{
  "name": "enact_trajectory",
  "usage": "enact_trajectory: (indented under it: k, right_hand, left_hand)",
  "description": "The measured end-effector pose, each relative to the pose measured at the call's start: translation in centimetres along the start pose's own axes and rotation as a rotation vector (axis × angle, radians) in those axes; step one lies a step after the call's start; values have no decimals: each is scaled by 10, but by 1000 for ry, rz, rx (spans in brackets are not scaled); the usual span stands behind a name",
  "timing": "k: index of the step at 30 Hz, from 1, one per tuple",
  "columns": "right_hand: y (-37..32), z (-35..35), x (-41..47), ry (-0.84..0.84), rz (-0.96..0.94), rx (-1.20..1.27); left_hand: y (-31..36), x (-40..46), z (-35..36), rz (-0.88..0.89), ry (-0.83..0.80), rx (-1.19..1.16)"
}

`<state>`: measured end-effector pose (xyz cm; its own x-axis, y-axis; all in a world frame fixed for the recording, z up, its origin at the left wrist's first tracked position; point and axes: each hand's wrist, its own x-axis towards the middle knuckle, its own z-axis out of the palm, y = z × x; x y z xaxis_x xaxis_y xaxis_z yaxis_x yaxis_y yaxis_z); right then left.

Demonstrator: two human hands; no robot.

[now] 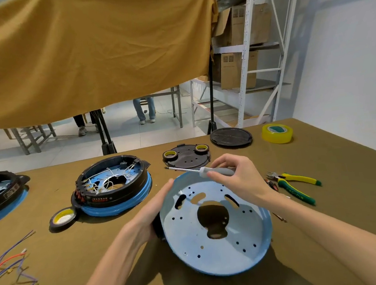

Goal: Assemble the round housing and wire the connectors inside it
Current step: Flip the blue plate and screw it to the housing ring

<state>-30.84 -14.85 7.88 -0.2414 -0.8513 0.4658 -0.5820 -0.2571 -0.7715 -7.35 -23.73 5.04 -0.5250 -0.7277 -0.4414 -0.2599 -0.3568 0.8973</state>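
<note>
Blue housing pan [219,251] tilted near worktop's front edge; my left hand [156,210] grips its rim, right hand [238,179] pinches screwdriver [207,170].

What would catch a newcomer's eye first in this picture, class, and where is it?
Front and centre, the pale blue round plate stands tilted, the left hand holding its edge. Above it the right hand grips a grey-handled screwdriver. Behind, a mustard cloth hangs across the top; a wired housing sits left of centre.

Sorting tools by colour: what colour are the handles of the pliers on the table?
Green and yellow, on the pliers; head view.
</note>
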Motion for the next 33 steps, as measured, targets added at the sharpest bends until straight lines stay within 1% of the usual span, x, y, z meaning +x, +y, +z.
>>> enact_trajectory:
  k: [3, 5, 12, 15, 19, 21, 28, 30, 33]
  right_hand:
    - [-6, -7, -2, -13, -16, -42]
    - [-12, -13, 0, -16, -37, -51]
    - [-33, -32, 1, 16, -132, -22]
    - [-37, -40, -4, 5, -154, -19]
    - [-40, -42, -10, -37, -167, -73]
    - [-42, -40, -10, -40, -172, -94]
    - [-58, -48, -1, -97, -199, -161]
    - [-66, -52, 5, -137, -216, -223]
    - [-84, -56, 20, -232, -220, -385]
  left_hand:
    - [-1, -3, -2, 134, 58, -38]
    - [1, -9, -1, 182, 101, -65]
    - [18, -22, 12, 353, 326, -90]
    - [20, -27, 15, 446, 361, -99]
    - [21, -33, 17, 507, 379, -115]
    - [21, -34, 18, 512, 365, -118]
    - [22, -33, 9, 430, 321, -74]
    - [22, -33, 6, 385, 313, -59]
    - [21, -33, 5, 278, 309, -59]
